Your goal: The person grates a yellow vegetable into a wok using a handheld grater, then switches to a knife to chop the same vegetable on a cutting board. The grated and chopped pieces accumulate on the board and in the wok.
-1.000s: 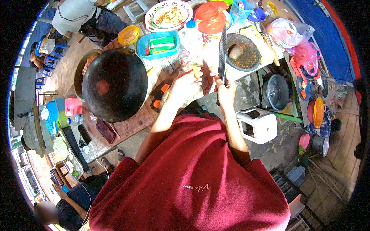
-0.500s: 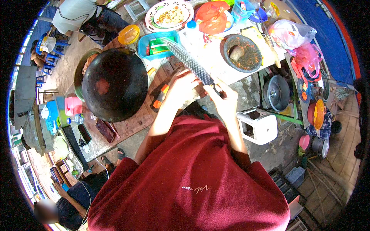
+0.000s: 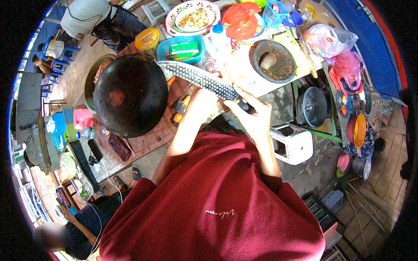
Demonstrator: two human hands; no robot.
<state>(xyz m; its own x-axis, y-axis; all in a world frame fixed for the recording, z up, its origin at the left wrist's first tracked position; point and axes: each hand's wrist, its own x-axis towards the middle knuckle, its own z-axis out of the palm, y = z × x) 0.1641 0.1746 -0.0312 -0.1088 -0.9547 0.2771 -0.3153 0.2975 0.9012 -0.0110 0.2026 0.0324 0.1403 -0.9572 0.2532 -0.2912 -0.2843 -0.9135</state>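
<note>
A large knife (image 3: 198,79) with a dimpled metal blade and black handle is in my right hand (image 3: 252,106), fingers closed round the handle end. Its tip points left, toward the black wok (image 3: 130,95). My left hand (image 3: 203,101) is under and just nearer than the blade; glare and the knife hide its fingers. Beyond the blade stands a blue plastic tub (image 3: 201,48) with a green packet (image 3: 184,50) in it. A knife or tool with an orange and black handle (image 3: 178,117) lies on the wooden table left of my left wrist.
A stone mortar (image 3: 287,71) with red paste stands at the right of the table. A patterned plate (image 3: 172,21) of chopped food, a red plastic bag (image 3: 239,21) and a yellow bowl (image 3: 146,39) line the far side. A white stool (image 3: 300,148) stands right of me.
The knife has swung to a flatter angle, its tip moving left and nearer to me. My right hand has turned with it, and my left hand has shifted slightly nearer to me.
</note>
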